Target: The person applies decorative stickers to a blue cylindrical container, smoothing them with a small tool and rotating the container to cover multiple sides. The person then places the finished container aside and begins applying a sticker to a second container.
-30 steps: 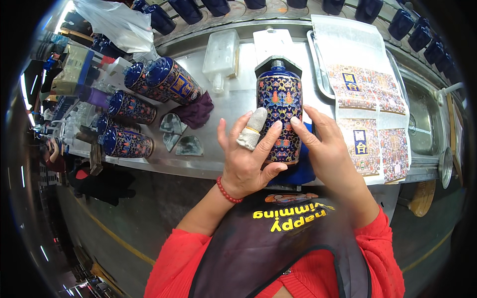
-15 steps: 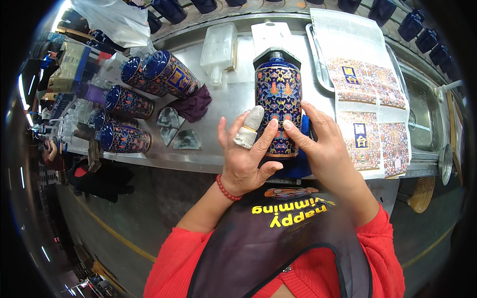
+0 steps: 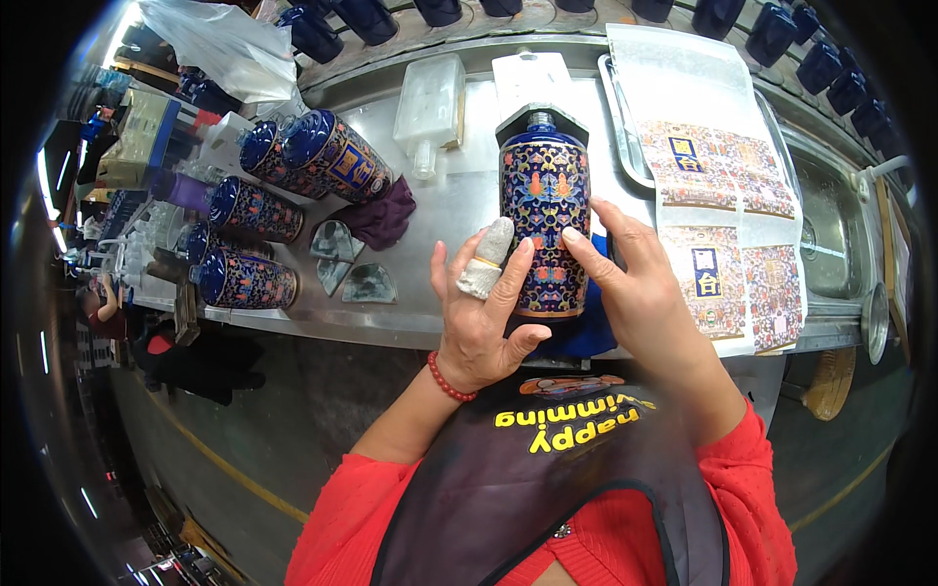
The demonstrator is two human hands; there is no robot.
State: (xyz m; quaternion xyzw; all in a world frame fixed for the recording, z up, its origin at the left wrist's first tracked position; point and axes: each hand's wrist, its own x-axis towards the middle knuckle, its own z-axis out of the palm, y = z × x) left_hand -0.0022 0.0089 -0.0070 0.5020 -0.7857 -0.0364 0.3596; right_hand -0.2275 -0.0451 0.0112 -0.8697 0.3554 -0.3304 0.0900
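Bottle point(image 3: 544, 210), floral-patterned, on the steel bench point(image 3: 445, 220) between left hand point(image 3: 481, 327) and right hand point(image 3: 640, 278), both spread, fingertips against it; visible face seemingly fully decorated, printed decal sheets point(image 3: 679, 283) remaining unused.

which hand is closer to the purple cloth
Left. The left hand is below and right of the purple cloth; the right hand is farther right, at the central bottle.

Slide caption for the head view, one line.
Left hand and right hand at a patterned blue bottle, printed sheets lying to the right.
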